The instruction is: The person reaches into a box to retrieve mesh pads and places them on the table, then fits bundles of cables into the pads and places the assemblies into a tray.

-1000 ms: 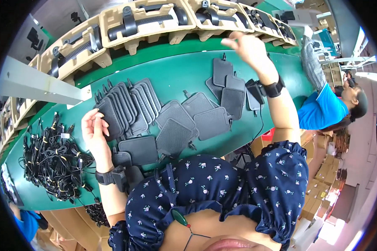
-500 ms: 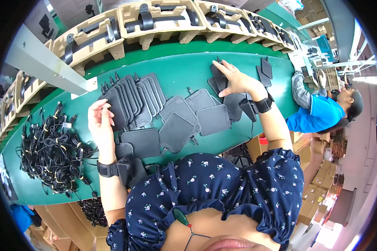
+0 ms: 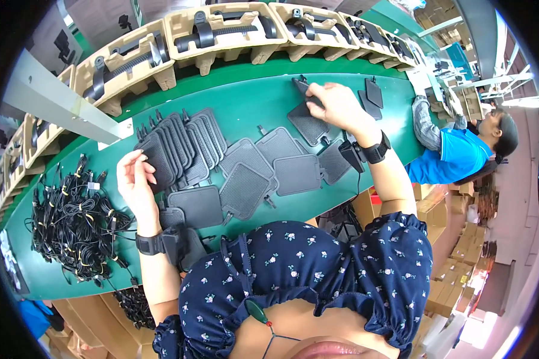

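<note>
1. On the green table in front of us lie many flat dark grey pads with short stems, some loose and some fanned.
2. Our right hand reaches to the far side of the table and closes its fingers on a dark pad, thumb and fingertips pinching its upper edge while the pad's lower part rests on the table.
3. Our left hand hovers just beside the fanned stack of pads, fingers loosely curled and slightly spread, holding nothing that we can make out; the fingertips sit right at the stack's near edge.
4. Between our hands several loose pads lie flat, overlapping one another.
5. Left of our left hand sits a tangled heap of black cables bound with small ties.
6. Beyond the table runs a row of tan moulded trays holding black parts.
7. At the right end of the table a person in a blue shirt leans over it, well apart from our hands.
</note>
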Motion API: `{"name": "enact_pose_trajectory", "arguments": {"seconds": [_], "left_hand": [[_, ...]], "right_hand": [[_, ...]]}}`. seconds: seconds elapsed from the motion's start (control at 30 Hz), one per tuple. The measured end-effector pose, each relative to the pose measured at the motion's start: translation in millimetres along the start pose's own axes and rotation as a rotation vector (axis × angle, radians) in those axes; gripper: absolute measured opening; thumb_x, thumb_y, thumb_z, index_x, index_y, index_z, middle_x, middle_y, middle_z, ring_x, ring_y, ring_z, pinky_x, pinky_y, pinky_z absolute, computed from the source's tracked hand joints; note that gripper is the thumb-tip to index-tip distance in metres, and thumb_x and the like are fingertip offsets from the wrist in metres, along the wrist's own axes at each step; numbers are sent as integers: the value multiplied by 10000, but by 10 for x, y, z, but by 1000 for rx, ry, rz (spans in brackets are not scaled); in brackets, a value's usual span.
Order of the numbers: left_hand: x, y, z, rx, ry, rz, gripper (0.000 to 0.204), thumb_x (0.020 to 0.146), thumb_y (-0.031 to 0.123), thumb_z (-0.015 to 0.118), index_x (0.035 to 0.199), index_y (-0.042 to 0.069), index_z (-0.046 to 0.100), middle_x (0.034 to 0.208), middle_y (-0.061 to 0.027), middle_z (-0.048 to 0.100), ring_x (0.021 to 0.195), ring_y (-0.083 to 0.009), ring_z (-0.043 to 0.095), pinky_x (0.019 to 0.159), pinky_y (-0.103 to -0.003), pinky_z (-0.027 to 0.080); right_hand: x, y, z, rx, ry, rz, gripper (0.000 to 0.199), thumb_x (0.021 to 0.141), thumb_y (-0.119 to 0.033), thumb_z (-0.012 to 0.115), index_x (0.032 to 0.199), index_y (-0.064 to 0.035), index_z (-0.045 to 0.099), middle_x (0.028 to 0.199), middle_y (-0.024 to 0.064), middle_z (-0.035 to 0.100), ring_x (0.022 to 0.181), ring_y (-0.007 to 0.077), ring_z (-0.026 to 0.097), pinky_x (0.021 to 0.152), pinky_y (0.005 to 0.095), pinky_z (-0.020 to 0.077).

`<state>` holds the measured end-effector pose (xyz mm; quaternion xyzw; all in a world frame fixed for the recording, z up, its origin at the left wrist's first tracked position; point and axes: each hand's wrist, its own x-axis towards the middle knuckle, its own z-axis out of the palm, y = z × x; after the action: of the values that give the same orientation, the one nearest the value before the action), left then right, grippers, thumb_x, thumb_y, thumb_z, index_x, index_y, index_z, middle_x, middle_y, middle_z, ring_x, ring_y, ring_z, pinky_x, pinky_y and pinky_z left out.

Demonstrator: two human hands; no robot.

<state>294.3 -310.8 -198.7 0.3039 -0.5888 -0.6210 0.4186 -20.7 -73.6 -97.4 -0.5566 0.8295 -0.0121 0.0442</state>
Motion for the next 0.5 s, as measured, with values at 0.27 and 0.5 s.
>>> {"name": "enact_pose_trajectory", "arguments": {"seconds": [0.27, 0.5], "left_hand": [[37, 43, 74, 621, -203, 273, 332, 861, 87, 503, 1191, 49, 494, 1290, -123, 437, 1211, -248, 387, 1037, -352, 256], [1, 208, 265, 527, -384, 278, 376, 835, 58, 512, 1210, 59, 497, 1337, -131, 396, 1264, -273, 335, 1047, -364, 240]], "right_hand": [[360, 870, -483, -189, 867, 40, 179, 852, -116, 495, 995, -166, 590, 839, 87, 594, 791, 268, 579, 691, 332, 461], [942, 1580, -740, -262, 1011, 130, 199, 867, -115, 476, 1004, -174, 609, 804, 103, 559, 789, 299, 538, 707, 365, 428]]}}
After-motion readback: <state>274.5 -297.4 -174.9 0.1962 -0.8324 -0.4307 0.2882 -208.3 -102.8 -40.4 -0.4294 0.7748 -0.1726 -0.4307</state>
